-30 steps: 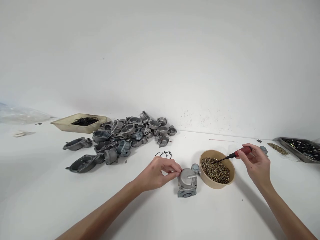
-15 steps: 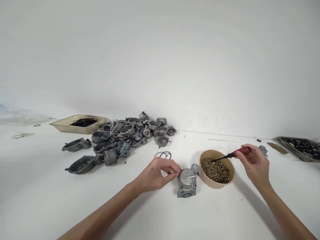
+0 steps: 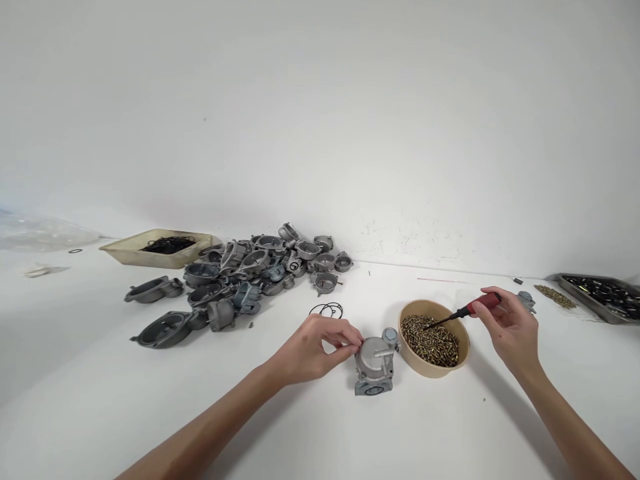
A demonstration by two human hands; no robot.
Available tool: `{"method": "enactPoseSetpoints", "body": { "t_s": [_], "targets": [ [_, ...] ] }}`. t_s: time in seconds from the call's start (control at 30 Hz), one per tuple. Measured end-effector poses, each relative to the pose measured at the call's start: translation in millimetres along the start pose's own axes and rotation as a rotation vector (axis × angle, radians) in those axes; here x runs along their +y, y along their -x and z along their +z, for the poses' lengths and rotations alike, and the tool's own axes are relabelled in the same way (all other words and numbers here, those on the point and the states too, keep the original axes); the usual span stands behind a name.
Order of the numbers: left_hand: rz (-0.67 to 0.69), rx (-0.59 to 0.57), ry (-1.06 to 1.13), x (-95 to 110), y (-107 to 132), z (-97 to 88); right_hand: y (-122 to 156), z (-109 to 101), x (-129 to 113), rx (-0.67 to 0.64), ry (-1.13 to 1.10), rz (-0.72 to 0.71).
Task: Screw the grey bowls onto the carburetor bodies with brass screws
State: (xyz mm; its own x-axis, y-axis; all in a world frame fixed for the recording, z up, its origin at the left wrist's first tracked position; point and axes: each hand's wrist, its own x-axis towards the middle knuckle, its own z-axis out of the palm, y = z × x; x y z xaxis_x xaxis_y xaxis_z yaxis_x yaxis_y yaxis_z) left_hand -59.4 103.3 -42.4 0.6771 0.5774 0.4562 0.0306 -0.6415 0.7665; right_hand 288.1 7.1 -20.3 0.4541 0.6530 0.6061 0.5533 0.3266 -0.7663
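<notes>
My left hand [image 3: 325,350] is closed in a pinch at the left edge of a grey metal carburetor [image 3: 375,363], which rests on the table with its rounded cover up. Thumb and fingertips touch its rim; whether a small part sits between them is hidden. My right hand [image 3: 513,333] grips a screwdriver [image 3: 483,305] by its red and black handle. The dark shaft slants down into a tan bowl [image 3: 434,369], its tip among many small brass-coloured screws [image 3: 430,343]. That bowl stands just right of the carburetor.
Left of centre lies a heap of grey metal housings [image 3: 255,263]. Behind it a cream tray [image 3: 130,252] holds black rings. Loose black O-rings [image 3: 327,310] lie beyond my left hand. At far right are a pile of screws [image 3: 555,297] and a metal tray [image 3: 595,307] of dark parts.
The screwdriver tip has shifted very slightly right and down among the screws. My left hand and the carburetor have stayed in place.
</notes>
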Motion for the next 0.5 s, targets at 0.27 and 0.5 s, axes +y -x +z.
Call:
{"method": "enactPoseSetpoints", "body": {
  "t_s": [0.27, 0.5],
  "targets": [
    [-0.032, -0.014, -0.004, 0.5, -0.4, -0.4, -0.7, -0.6, 4.1, -0.018, 0.019, -0.052],
    [-0.085, -0.039, -0.024, 0.2, 0.7, -0.3, 0.5, 0.6, 0.8, -0.031, 0.013, -0.039]
  ]
}}
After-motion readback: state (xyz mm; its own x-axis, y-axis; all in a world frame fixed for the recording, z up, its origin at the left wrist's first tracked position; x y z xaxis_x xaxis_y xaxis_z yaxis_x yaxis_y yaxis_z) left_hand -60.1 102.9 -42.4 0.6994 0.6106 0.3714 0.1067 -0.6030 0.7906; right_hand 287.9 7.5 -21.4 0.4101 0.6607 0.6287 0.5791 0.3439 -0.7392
